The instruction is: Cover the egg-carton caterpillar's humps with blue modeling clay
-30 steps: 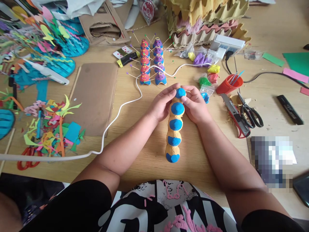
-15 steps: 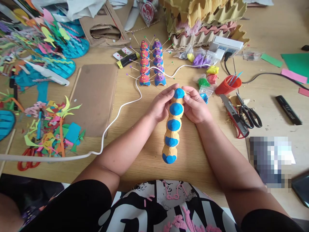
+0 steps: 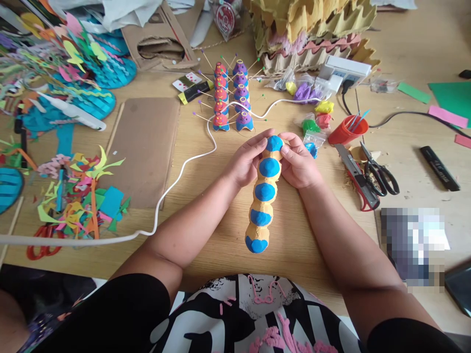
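Between my two hands is a strip of egg carton, yellowish, with a cap of blue clay on each of its several bumps. My left hand grips the far end from the left, thumb near the topmost blue cap. On the right side of that same end, my right hand pinches it with thumb and fingers. The strip's near end points down toward my body. Beyond my hands stand two finished-looking strips, one with red faces and one with purple faces, both with pins stuck out sideways.
A white cable crosses the table on the left, by a cardboard sheet and paper scraps. Right are clay bags, an orange cup, a utility knife and black scissors. Egg trays are stacked behind.
The carton strip has tilted slightly, its near end shifting a little toward my body and to the left. Both hands keep their hold at the far end.
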Available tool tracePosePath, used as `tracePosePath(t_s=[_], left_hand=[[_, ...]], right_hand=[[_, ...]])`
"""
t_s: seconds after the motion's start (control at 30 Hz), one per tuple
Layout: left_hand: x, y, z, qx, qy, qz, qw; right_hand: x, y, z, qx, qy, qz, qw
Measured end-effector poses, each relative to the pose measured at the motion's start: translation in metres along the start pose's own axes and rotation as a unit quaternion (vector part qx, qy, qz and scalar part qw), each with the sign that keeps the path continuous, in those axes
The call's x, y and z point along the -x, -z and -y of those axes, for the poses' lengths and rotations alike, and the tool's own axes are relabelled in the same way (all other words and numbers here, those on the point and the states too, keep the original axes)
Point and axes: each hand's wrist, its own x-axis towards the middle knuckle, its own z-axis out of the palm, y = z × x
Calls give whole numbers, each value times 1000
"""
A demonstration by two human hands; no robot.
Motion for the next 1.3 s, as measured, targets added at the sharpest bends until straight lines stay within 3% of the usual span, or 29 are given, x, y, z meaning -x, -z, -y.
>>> tracePosePath(t_s=[0.5,0.83,1.07,1.3], left_hand=[[6,-9,-4,2,5,-20,1000],[-1,-3,1,-8,-2,8,1000],[2,-5,-3,-6,-1,-18,1000],[3,-6,-5,-11,1,-25,1000]], right_hand=[[3,-2,1,15,-9,-14,1000],[1,-6,-1,17,14,-45,999],[2,-8,2,21,-12,-12,1000],[3,-9,2,44,5,-20,999]])
